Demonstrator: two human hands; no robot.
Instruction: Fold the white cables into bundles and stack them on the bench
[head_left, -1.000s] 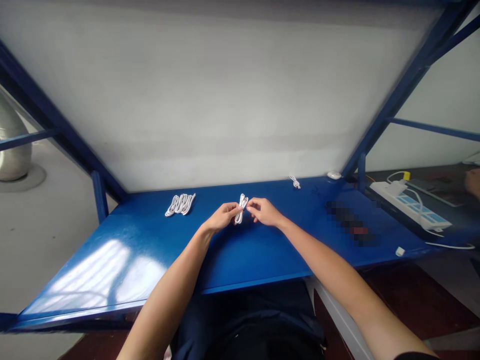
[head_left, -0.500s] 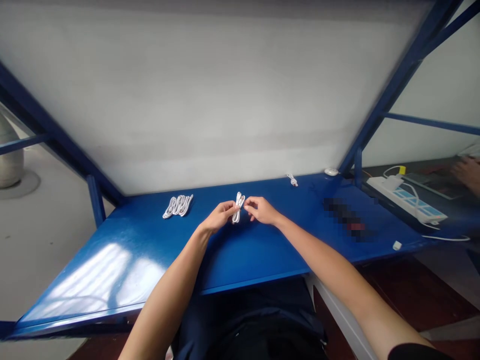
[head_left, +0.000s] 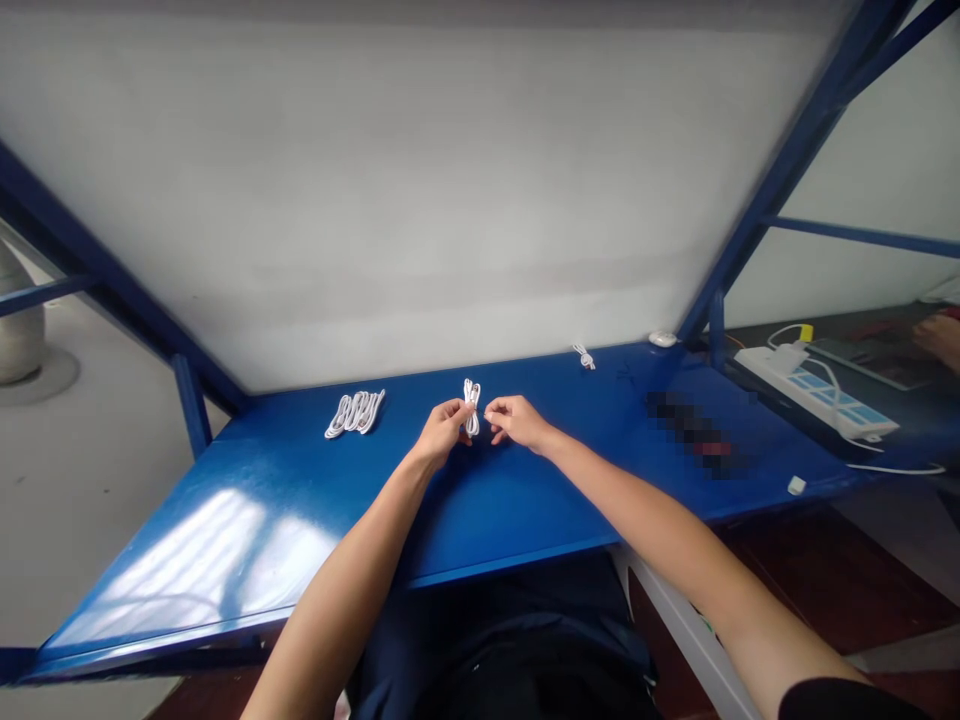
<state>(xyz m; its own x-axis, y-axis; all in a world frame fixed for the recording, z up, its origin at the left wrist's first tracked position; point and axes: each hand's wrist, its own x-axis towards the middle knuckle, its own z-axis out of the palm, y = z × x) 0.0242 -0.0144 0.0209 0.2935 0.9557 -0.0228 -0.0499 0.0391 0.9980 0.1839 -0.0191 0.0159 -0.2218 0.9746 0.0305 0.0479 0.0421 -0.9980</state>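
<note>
Head view: the left hand pinches a coiled white cable upright above the blue table; the right hand closes its fingertips just beside the coil — contact too small to tell. With so light a pinch the loops could spring loose. No containers show — finished cable bundles lie bare on the tabletop.

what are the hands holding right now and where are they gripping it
Both hands, left hand and right hand, pinch a small white coiled cable around its middle, above the blue table.
</note>
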